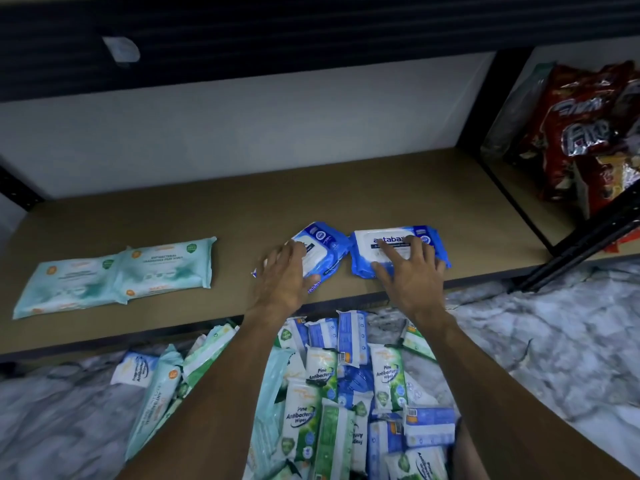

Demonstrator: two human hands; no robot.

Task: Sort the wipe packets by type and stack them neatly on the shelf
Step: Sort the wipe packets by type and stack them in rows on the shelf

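We see the fingers (293,251) of the left hand (282,277) spread and laid over the left blue packet (323,245), thumb at its near edge. The fingers of the right hand (414,277) are also spread wide and press flat on the right blue packet (388,242). Both packets are soft, pillowy pouches in bright blue with a white label panel on top. On the right one we read "antabax" in blue letters above a dark strip, partly under the fingers. The left one sits skewed, with one far corner just beside the right one; we cannot tell whether they touch. The right one lies roughly square to the front edge. Both rest near the front of the brown shelf (311,188), about mid-width. Well to the left on the same board lie two mint packets (162,268), flat and slightly overlapping, with orange and green round badges. Below the shelf edge, around the forearms, a pile (346,393) of blue, mint and green-and-white "Pine Antibacterial Wipes" packets sits on the marbled floor (554,341). Red snack bags (588,133) fill the next bay on the right.
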